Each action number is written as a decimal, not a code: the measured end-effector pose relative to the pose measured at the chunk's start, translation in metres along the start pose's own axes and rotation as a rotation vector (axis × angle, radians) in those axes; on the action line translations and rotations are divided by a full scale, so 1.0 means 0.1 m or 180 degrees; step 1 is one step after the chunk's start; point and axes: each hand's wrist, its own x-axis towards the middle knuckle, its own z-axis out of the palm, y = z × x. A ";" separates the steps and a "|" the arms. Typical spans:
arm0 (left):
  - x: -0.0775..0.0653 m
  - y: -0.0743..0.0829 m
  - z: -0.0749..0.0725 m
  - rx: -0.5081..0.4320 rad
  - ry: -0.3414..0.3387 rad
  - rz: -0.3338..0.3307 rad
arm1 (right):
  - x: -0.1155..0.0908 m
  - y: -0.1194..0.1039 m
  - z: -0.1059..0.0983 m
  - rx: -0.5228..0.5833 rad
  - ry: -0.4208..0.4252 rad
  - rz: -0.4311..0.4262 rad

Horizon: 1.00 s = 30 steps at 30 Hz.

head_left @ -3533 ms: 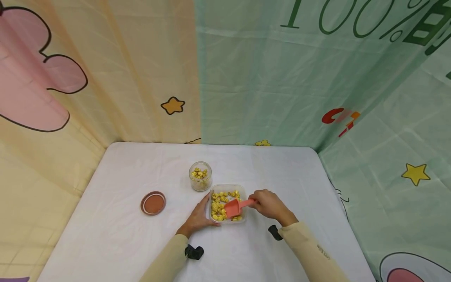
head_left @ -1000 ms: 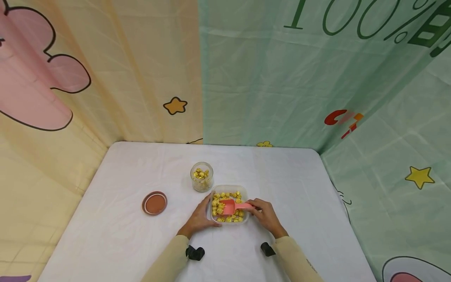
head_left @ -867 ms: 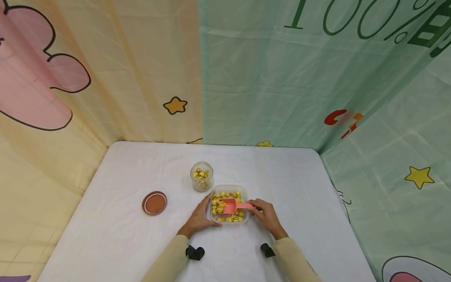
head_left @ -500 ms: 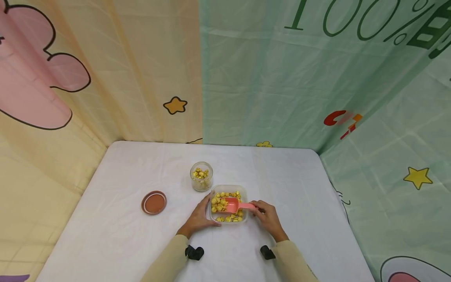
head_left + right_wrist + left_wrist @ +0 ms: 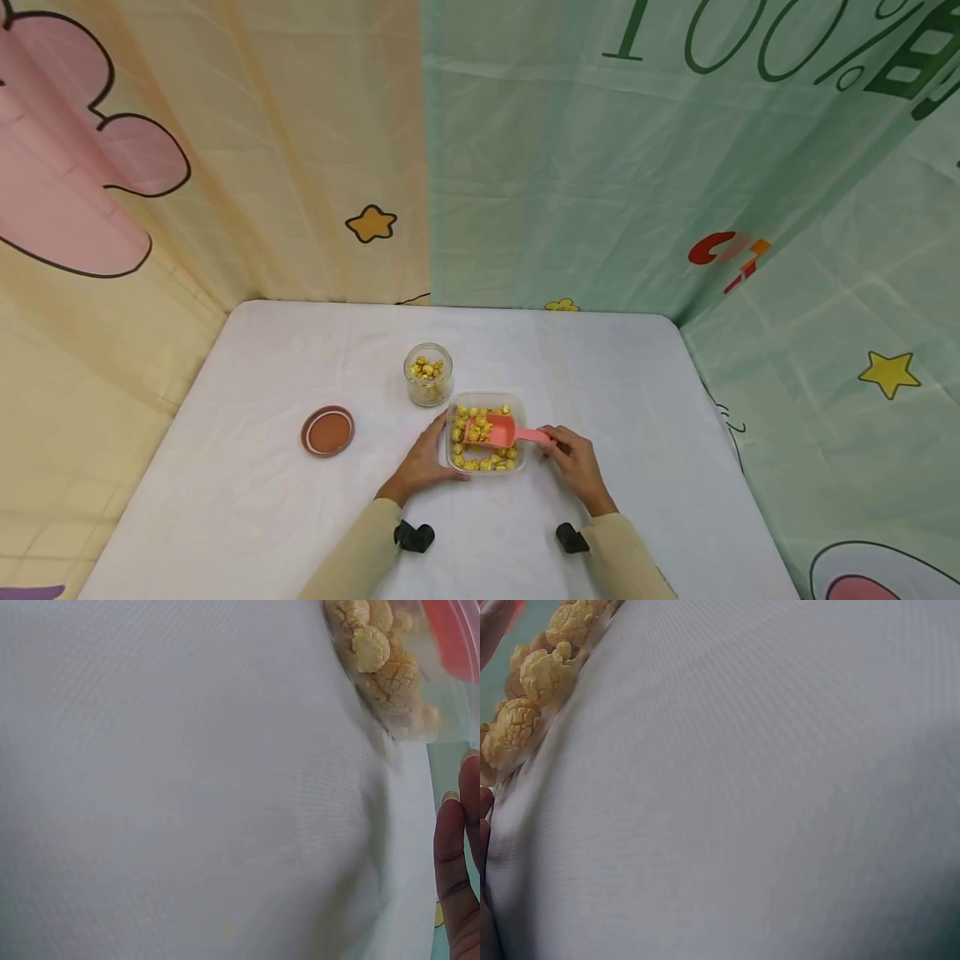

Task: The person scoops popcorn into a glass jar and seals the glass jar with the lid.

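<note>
Glass jar [image 5: 427,400] just behind the popcorn tub [image 5: 521,405], brown lid [image 5: 327,432] apart.

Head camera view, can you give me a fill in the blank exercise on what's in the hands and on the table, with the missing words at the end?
1. The right hand grips the pink scoop by its ____.
2. In the head view, the brown lid lies to the ____ of the glass jar.
3. The scoop, the jar and the clear plastic container gripped by the left hand all hold yellow ____.

Missing words: handle; left; popcorn.
</note>
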 end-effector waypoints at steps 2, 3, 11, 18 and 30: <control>0.00 0.00 0.00 0.0014 -0.0014 -0.0024 | 0.00 -0.09 -0.03 0.0090 -0.0026 -0.0061; -0.01 0.00 0.00 0.0014 -0.0017 -0.0032 | 0.00 -0.14 -0.04 0.0128 -0.0043 -0.0081; -0.02 0.01 0.00 -0.0010 0.0001 0.0008 | 0.04 -0.32 -0.10 0.0096 -0.0010 -0.0159; -0.02 0.00 -0.02 -0.0060 0.0007 0.0043 | 0.07 -0.36 -0.10 0.0077 0.0045 -0.0081; -0.09 -0.06 -0.06 0.0034 0.0144 0.0137 | 0.14 -0.42 -0.09 -0.0025 0.0000 -0.0008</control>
